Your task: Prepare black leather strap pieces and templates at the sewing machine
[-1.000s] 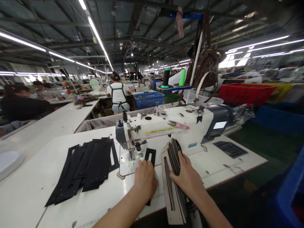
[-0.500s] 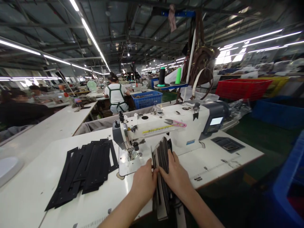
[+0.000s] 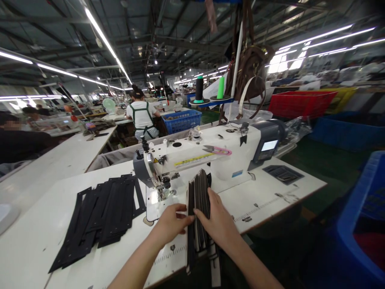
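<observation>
A thick bundle of dark strips with pale edges [image 3: 199, 200] stands on edge on the sewing table, in front of the sewing machine [image 3: 192, 154]. My right hand [image 3: 221, 220] grips the bundle from its right side, thumb across the near edges and fingers behind. On the left side, my left hand [image 3: 171, 224] has its fingers curved and apart, with the thumb tip at the bundle's left edge. The strips' lower ends reach past the table's front edge. Left of the machine's needle area lies a spread pile of black frame-shaped pieces [image 3: 112, 214].
Pink-handled thread snips [image 3: 218, 150] rest on the machine arm. Black [image 3: 199, 90] and green thread cones [image 3: 220, 88] stand behind it, near a hanging brown bag [image 3: 251, 74]. A blue crate [image 3: 345, 224] is at the right. Another person [image 3: 141, 114] sits ahead.
My left hand has loosened and shifted left, its fingers now apart. The bundle looks more upright and spread at the top, with my right hand still on it. The view has shifted slightly.
</observation>
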`<state>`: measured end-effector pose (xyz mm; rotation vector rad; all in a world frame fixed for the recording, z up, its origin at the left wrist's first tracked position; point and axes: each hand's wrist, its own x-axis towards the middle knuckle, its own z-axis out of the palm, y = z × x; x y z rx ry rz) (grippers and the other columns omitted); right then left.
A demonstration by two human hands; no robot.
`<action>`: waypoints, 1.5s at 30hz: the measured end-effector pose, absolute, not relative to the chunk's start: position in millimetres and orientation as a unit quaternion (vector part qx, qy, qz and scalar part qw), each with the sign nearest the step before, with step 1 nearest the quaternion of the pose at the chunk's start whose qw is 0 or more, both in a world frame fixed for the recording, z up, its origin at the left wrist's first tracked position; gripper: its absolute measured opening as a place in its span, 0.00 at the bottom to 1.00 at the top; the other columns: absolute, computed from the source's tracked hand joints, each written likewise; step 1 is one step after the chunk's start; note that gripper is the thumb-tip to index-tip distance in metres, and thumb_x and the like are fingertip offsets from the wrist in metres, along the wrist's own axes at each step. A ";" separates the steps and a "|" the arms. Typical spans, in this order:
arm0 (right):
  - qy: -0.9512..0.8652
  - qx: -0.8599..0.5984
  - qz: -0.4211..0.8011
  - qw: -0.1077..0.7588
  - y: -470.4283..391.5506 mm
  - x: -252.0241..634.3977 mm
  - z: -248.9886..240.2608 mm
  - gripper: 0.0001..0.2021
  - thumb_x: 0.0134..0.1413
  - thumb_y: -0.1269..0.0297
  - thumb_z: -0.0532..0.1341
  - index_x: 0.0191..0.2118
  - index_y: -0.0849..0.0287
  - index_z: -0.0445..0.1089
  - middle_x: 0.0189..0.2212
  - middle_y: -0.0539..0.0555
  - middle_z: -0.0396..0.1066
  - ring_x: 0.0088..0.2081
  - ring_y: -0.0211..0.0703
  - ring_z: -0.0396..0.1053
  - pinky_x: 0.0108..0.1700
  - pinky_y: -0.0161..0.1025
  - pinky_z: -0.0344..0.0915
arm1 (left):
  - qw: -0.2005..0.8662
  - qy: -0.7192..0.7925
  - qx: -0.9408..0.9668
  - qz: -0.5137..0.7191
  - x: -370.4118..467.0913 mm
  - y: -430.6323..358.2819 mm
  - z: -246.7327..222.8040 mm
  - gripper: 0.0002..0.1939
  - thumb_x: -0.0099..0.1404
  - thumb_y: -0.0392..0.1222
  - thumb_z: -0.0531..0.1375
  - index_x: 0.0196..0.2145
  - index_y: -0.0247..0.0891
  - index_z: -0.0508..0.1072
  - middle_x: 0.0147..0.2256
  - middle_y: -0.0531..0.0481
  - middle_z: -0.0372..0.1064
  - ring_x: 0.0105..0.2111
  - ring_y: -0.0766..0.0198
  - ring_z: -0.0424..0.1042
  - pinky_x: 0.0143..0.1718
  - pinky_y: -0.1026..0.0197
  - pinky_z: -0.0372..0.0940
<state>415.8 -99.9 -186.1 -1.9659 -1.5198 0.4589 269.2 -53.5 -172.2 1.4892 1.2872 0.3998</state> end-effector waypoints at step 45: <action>-0.582 -0.765 0.138 0.239 -95.6 401.8 -175.3 0.35 0.46 0.66 0.55 0.61 0.69 0.47 0.59 0.70 0.46 0.55 0.60 0.56 0.49 0.47 0.61 | 0.638 0.489 0.562 0.194 250.0 -53.3 -172.3 0.34 0.43 0.58 0.66 0.44 0.34 0.71 0.34 0.46 0.73 0.38 0.58 0.69 0.33 0.63 0.63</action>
